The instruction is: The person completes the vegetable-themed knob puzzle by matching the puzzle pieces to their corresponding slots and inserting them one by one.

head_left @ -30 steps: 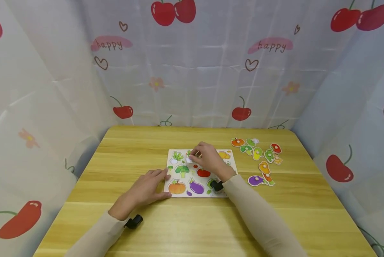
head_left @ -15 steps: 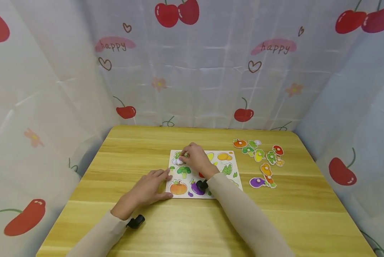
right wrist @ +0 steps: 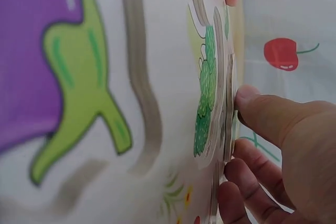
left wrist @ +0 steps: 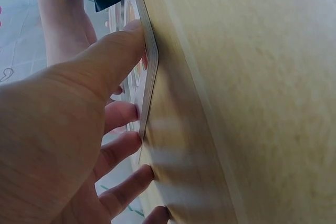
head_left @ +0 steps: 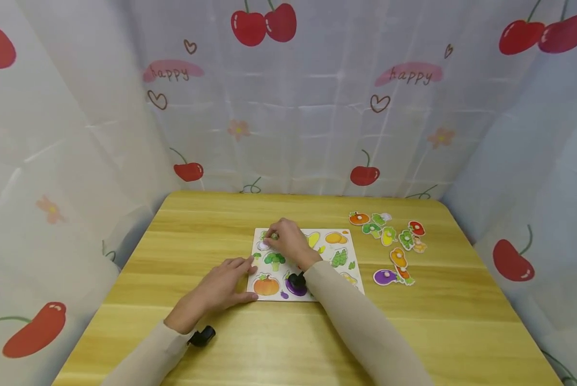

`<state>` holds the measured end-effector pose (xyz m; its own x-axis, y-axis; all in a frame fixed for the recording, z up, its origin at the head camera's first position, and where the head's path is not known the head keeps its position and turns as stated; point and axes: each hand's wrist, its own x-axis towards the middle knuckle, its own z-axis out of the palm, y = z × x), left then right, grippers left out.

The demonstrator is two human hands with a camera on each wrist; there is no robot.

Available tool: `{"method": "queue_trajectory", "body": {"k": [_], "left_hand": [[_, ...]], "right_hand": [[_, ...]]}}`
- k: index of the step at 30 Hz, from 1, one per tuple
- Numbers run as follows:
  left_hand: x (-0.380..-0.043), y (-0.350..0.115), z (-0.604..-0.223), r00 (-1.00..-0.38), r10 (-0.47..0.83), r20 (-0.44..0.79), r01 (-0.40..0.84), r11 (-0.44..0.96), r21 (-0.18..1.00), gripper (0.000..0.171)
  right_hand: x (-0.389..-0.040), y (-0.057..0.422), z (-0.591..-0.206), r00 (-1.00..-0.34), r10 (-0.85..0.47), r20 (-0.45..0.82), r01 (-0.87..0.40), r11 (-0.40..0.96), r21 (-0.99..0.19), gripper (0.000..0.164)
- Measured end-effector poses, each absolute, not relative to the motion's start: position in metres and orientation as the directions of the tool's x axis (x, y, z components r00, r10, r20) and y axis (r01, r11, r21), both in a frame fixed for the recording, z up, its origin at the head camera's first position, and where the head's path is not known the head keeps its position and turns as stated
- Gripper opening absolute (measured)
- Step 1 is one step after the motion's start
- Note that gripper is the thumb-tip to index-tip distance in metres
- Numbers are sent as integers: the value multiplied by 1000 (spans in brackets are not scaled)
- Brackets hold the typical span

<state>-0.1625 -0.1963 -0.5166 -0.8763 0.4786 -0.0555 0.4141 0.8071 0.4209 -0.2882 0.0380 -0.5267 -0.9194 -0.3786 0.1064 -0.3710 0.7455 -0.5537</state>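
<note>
My right hand (head_left: 290,244) pinches a white turnip puzzle piece (head_left: 263,245) with green leaves over the top left of a vegetable puzzle board (head_left: 329,256). In the right wrist view the piece's wooden edge (right wrist: 229,114) shows between thumb and fingertips, right at the board's face. My left hand (head_left: 223,284) rests at the board's left side. Its thumb (left wrist: 123,45) lies on the near left corner in the left wrist view, while the other fingers, spread and lightly bent, are along the left edge and the table beside it.
Loose knobbed pieces lie right of the board, among them a pumpkin (head_left: 359,218), a broccoli (head_left: 371,230), a corn (head_left: 387,236), a red tomato-like piece (head_left: 416,228), an eggplant (head_left: 384,277) and a carrot (head_left: 404,275). A cherry-print curtain (head_left: 288,134) surrounds the wooden table (head_left: 211,214).
My right hand has carried the turnip piece left across the board's top row to the top-left corner and lowered it close to the board. The left hand stays at the board's edge.
</note>
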Motion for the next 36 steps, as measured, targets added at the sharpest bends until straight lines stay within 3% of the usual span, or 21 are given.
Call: {"method": "queue_trajectory", "body": {"k": [21,36], "left_hand": [[-162,-196,-515,-873,484,-63,416,804,425,98],[-164,-197,-517,-872,485,-70,417,810,412,98]], "right_hand": [[-293,36,-530,-898,-423,120,-400,674,-621,10],[-287,44,-526,-900,-427,89,-384,678,-627,18]]}}
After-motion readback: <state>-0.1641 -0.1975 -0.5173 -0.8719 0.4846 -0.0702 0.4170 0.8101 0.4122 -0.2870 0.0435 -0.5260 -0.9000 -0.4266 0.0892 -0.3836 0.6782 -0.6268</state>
